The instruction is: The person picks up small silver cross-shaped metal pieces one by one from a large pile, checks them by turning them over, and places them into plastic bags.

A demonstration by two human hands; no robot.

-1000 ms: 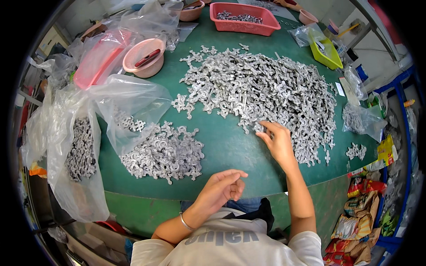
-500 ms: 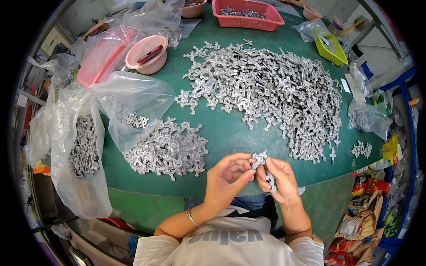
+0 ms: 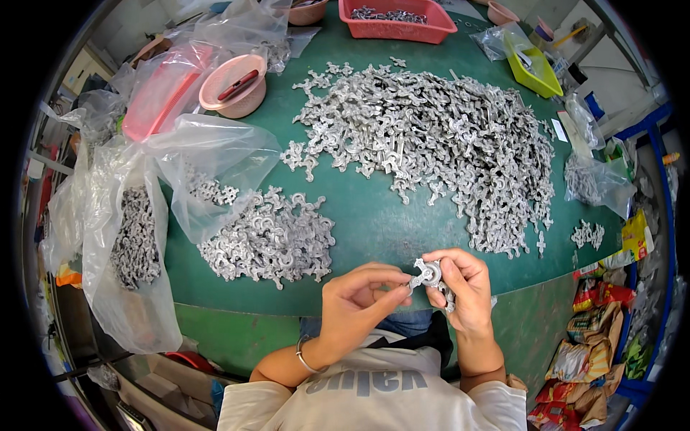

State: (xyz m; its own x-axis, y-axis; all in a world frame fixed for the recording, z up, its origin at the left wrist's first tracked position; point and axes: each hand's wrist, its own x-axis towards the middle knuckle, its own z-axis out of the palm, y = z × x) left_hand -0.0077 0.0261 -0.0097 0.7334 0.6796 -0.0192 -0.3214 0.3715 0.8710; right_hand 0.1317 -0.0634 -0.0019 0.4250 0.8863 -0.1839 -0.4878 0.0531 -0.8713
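Observation:
A small silver cross-shaped metal casting (image 3: 429, 273) with a round ring in its middle is held between my hands, over the table's near edge. My right hand (image 3: 468, 291) grips it between thumb and fingers. Another silver casting (image 3: 449, 297) is tucked in the same palm, partly hidden by the fingers. With thumb and fingertips, my left hand (image 3: 363, 300) pinches the left arm of the first casting. Beyond the hands spreads a large heap of similar castings (image 3: 424, 136). A smaller heap (image 3: 269, 241) lies to the left of my left hand.
On the green table (image 3: 359, 215), a clear plastic bag (image 3: 215, 154) partly covers the smaller heap. Another bag of castings (image 3: 136, 237) hangs at the left edge. Farther back are a pink basket (image 3: 241, 104) holding a red-handled tool, a red tray (image 3: 399, 30) and a yellow-green tray (image 3: 535, 75).
The casting between my hands has turned, so its round middle now faces up. My right hand has shifted slightly right, and my left hand has moved slightly down and left.

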